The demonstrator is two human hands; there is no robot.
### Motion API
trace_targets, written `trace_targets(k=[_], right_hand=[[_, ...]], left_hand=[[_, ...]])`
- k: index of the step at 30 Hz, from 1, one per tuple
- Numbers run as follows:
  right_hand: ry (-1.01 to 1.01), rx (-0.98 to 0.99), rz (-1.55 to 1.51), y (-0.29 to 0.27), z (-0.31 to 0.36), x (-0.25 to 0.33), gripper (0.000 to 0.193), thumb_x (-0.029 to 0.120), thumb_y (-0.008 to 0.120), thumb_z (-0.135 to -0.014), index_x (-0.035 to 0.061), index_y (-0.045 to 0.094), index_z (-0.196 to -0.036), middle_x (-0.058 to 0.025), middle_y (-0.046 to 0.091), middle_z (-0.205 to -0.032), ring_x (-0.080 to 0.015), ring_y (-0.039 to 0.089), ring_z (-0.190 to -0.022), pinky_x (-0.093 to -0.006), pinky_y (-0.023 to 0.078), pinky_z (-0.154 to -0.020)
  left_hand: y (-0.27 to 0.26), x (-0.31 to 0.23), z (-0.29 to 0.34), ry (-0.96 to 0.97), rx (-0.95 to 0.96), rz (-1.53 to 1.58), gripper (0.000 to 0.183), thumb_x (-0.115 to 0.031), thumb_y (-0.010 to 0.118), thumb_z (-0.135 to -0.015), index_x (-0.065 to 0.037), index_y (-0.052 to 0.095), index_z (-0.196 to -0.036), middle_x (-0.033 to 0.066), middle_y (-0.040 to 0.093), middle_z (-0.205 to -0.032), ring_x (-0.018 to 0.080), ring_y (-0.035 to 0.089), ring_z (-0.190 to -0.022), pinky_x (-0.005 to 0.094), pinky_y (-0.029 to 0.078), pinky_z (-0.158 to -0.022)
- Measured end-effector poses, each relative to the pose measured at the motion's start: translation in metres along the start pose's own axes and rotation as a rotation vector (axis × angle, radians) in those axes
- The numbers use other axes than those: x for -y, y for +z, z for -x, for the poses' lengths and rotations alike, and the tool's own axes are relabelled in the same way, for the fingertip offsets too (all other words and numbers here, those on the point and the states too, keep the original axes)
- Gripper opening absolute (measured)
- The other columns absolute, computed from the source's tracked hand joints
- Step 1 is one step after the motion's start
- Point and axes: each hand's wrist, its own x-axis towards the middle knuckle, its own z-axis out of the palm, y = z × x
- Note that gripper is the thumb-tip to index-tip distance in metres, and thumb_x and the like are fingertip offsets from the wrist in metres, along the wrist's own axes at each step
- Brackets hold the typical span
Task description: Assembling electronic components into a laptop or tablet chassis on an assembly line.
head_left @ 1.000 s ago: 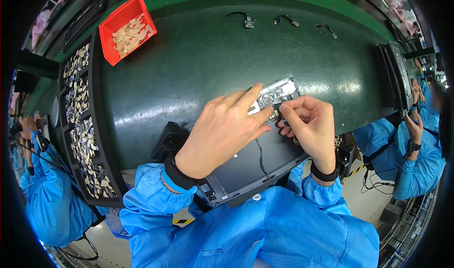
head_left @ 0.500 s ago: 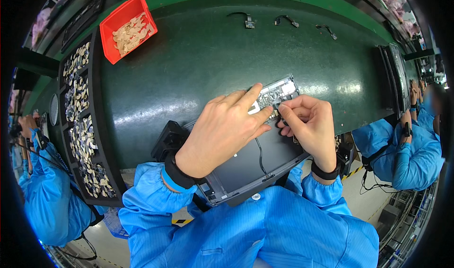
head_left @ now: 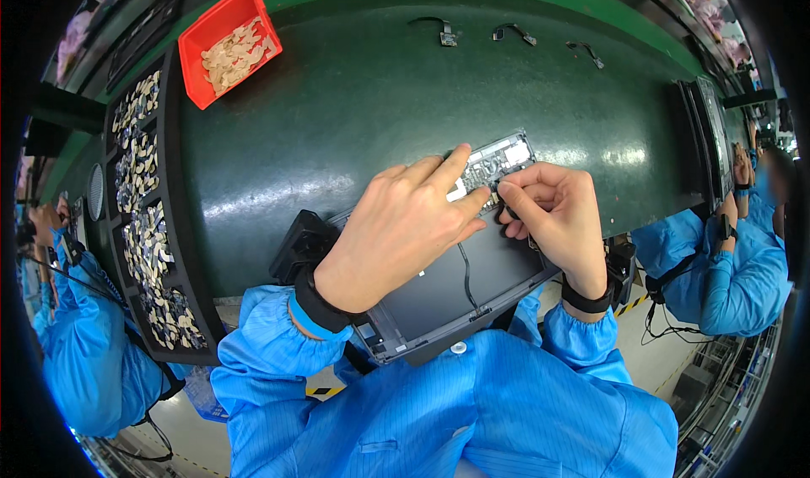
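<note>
A dark laptop base (head_left: 430, 297) lies at the front edge of the bench, partly hanging over it. At its far end a circuit board (head_left: 498, 159) shows between my hands. My left hand (head_left: 405, 225) rests over the base, palm down. Its fingers stretch apart, with the fingertips touching the board. Close beside them my right hand (head_left: 557, 216) is closed in a pinch above the board. A small dark part shows at its fingertips, too hidden to name. From the base's near edge a black cable (head_left: 467, 275) runs up toward the board.
A red bin (head_left: 190, 64) of tan pieces stands at the far left, beside a black compartment tray (head_left: 171, 191) of small parts. Several small cable boards (head_left: 447, 37) lie along the back. Dark panels (head_left: 704, 140) stand at right. Co-workers in blue sit on both sides.
Both hands keep nearly the same place and pose. My right hand and wrist have shifted very slightly to the right.
</note>
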Motion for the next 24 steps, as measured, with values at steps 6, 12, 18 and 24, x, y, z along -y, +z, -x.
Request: trace_targets(k=[6,12,18,24], right_hand=[[-0.010,-0.006,-0.004,0.000,0.001,-0.001,0.013,0.005,0.069,-0.097,-0.0072,0.069,-0.099,-0.0089,0.072,-0.072,-0.0100,0.068,-0.060,-0.0213,0.051,-0.053],[-0.007,-0.010,-0.008,0.001,0.000,0.000,0.013,0.005,0.069,-0.097,-0.0075,0.069,-0.099,-0.0090,0.072,-0.072,-0.0102,0.068,-0.060,-0.0214,0.052,-0.053],[0.001,0.013,0.022,-0.001,0.000,0.003,0.017,0.008,0.068,-0.098,-0.0078,0.067,-0.103,-0.0097,0.073,-0.072,-0.0113,0.069,-0.061,-0.0223,0.052,-0.053],[0.010,-0.197,0.249,-0.001,0.020,0.031,0.032,0.023,0.066,-0.103,-0.0069,0.063,-0.112,-0.0143,0.073,-0.070,-0.0166,0.072,-0.060,-0.0266,0.054,-0.055]], left_hand=[[-0.001,-0.001,-0.002,-0.008,0.012,0.022,0.034,-0.034,0.078,-0.086,-0.016,0.077,-0.114,0.0162,0.065,-0.131,0.0294,0.071,-0.104,0.0394,0.059,-0.086],[-0.001,-0.004,-0.004,-0.005,0.023,-0.035,0.035,-0.035,0.077,-0.087,-0.018,0.075,-0.118,0.0150,0.064,-0.130,0.0283,0.071,-0.100,0.0394,0.059,-0.083],[0.003,-0.009,-0.004,-0.027,0.050,-0.113,0.035,-0.033,0.076,-0.088,-0.018,0.073,-0.120,0.0150,0.062,-0.130,0.0272,0.071,-0.099,0.0390,0.059,-0.081],[0.000,-0.010,-0.002,-0.049,0.078,-0.079,0.033,-0.031,0.075,-0.090,-0.017,0.072,-0.119,0.0156,0.062,-0.130,0.0283,0.071,-0.099,0.0381,0.060,-0.080]])
